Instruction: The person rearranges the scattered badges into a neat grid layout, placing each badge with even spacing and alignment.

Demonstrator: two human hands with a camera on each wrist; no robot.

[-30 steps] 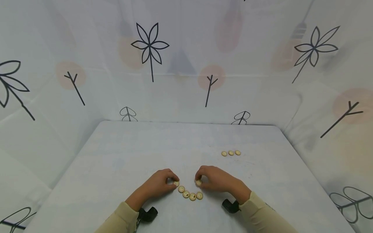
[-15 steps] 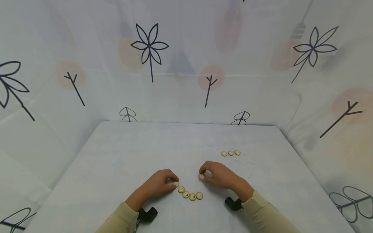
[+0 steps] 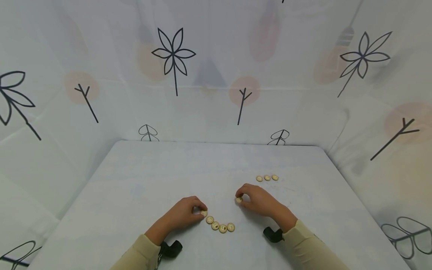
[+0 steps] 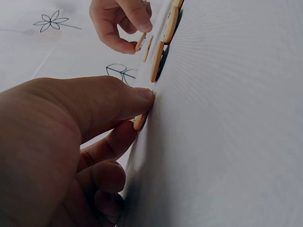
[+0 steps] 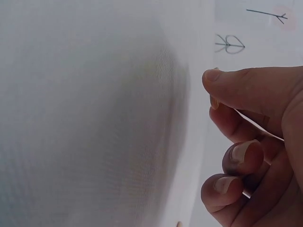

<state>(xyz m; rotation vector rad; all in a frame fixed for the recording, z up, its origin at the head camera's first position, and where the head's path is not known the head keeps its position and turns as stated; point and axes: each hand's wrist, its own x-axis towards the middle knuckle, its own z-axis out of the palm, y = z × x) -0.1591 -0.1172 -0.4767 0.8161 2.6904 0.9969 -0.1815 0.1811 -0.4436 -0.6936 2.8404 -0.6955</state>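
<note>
My left hand pinches a round wooden button between thumb and fingers at the left end of a curved line. Its edge shows under the thumb in the left wrist view. The rest of that curve, several wooden buttons with dark markings, lies flat to the right. My right hand holds another wooden button by thumb and index finger, up and right of the curve. In the right wrist view, the thumb hides most of this button, and the table surface is apart from it.
Three more wooden buttons lie in a short row farther back on the white table. Black wrist cameras sit under both wrists, such as the left camera. A white cloth printed with plants hangs around the table's back and sides.
My right hand has moved away from the curve, up and to the right, carrying its button. The left hand and the buttons on the table stay where they were.
</note>
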